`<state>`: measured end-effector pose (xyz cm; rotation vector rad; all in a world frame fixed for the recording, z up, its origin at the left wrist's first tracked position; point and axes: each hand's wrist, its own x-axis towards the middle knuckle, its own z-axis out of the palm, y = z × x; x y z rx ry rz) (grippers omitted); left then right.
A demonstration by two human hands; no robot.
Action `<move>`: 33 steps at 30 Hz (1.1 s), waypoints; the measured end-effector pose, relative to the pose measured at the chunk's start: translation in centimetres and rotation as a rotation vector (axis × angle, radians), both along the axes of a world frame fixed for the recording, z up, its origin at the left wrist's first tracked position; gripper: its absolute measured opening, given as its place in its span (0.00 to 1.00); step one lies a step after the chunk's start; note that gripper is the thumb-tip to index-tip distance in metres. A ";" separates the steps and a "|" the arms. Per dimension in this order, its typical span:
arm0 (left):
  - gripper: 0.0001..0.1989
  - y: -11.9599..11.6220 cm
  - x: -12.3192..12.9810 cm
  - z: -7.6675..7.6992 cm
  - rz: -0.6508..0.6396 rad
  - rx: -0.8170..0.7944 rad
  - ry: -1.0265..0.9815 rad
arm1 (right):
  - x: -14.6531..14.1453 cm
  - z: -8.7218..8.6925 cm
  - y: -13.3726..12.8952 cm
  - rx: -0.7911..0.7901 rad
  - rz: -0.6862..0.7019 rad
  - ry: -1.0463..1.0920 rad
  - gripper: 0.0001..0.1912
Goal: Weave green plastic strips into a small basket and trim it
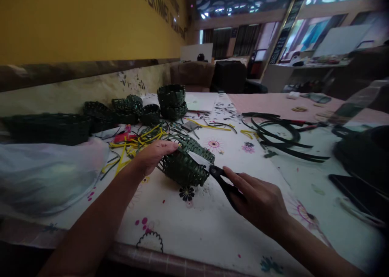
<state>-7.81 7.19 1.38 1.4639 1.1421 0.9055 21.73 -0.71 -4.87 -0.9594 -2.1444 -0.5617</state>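
A small dark green woven basket [185,167] lies tilted on the flowered tablecloth in front of me. My left hand [154,154] pinches its upper left rim, thumb and fingers closed on the strips there. In my right hand [259,198] are black-handled scissors [225,183], my fingers wrapped round the handles. The scissors' blades reach to the left over the basket's rim and opening. Loose strip ends stick out from the basket's left side, near my left fingers. Whether the blades touch a strip cannot be made out.
Yellow and green strip scraps [142,141] lie behind my left hand. Several finished-looking green baskets [171,100] stand along the wall. A clear plastic bag [45,175] is at the left, coiled dark strips [279,135] at the right. A dark bulky object [364,159] stands far right.
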 end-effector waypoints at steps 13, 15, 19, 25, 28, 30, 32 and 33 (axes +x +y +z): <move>0.21 -1.2 1.4 3.4 -0.079 0.423 0.774 | 0.0 -0.9 0.1 -0.038 0.018 0.071 0.18; 0.21 -1.1 1.3 3.3 -0.081 0.396 0.750 | 0.1 -1.4 0.4 -0.107 0.048 0.115 0.18; 0.20 -1.5 1.5 2.9 -0.001 0.414 0.699 | -0.1 -2.1 0.9 -0.225 0.103 0.215 0.19; 0.19 -1.8 2.6 2.2 0.087 0.443 0.721 | -0.3 -2.6 1.1 -0.381 0.192 0.404 0.19; 0.18 -1.6 2.8 2.3 0.086 0.438 0.746 | -0.2 -2.5 1.0 -0.435 0.212 0.440 0.18; 0.18 -1.5 2.8 2.6 0.071 0.443 0.764 | -0.1 -2.5 1.0 -0.385 0.190 0.397 0.18; 0.18 -1.4 2.6 2.9 0.040 0.443 0.794 | -0.1 -2.4 1.1 -0.299 0.152 0.331 0.19; 0.19 -1.4 2.4 3.1 0.021 0.435 0.801 | -0.2 -2.4 1.1 -0.264 0.137 0.304 0.19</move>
